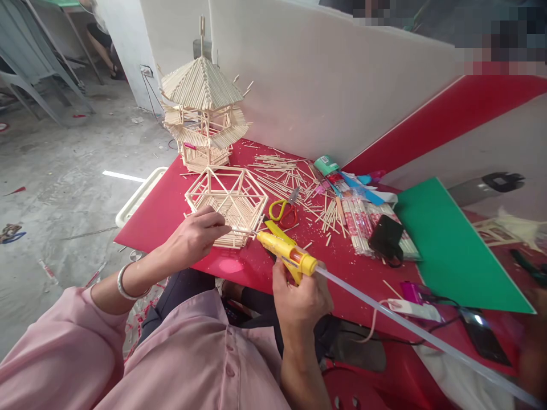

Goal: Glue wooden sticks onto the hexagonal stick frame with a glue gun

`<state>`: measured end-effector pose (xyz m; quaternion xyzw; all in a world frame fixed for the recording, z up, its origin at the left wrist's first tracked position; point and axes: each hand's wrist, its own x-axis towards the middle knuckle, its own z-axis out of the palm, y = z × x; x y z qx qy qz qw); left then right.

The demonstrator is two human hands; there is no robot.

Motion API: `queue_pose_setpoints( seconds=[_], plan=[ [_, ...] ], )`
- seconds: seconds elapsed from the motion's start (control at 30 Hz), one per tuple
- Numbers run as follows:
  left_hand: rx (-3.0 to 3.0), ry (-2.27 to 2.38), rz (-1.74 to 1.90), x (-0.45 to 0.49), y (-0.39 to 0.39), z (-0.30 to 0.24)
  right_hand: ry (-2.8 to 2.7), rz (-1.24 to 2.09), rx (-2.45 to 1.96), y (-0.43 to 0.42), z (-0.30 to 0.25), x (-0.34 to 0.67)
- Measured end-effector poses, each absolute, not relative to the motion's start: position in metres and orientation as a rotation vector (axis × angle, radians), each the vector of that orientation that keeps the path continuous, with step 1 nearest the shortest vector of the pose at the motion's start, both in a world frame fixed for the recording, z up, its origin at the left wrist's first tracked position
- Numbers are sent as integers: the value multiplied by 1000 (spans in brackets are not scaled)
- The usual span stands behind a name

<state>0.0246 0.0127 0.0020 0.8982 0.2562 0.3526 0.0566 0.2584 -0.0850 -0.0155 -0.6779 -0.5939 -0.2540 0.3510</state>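
My right hand (301, 293) is wrapped round a yellow hot glue gun (280, 246), its nozzle pointing left. A long translucent glue stick (384, 310) runs out of its back end toward the lower right. My left hand (200, 232) is closed in a pinch on a thin wooden stick (240, 230), whose end lies close to the nozzle. Behind my left hand sits an open, many-sided stick frame (226, 199) with a slatted floor; my fingers overlap its near side, and contact cannot be told. Farther back stands a tiered stick pagoda (203, 85) with a pointed roof.
Scissors (284, 212) and loose sticks (277, 165) lie on the red tabletop (149, 228). Packed sticks (363, 222), a black device (386, 236) and a green board (453, 245) are to the right. A phone (482, 336) and cables lie lower right; a white partition (307, 85) rises behind.
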Motion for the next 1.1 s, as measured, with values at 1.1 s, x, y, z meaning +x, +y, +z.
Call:
queue_pose_setpoints(
  seconds=[1.1],
  plan=[
    [2734,808,1146,27,12,2,-1600,-681,-1670,-84,-14,258]
  ],
)
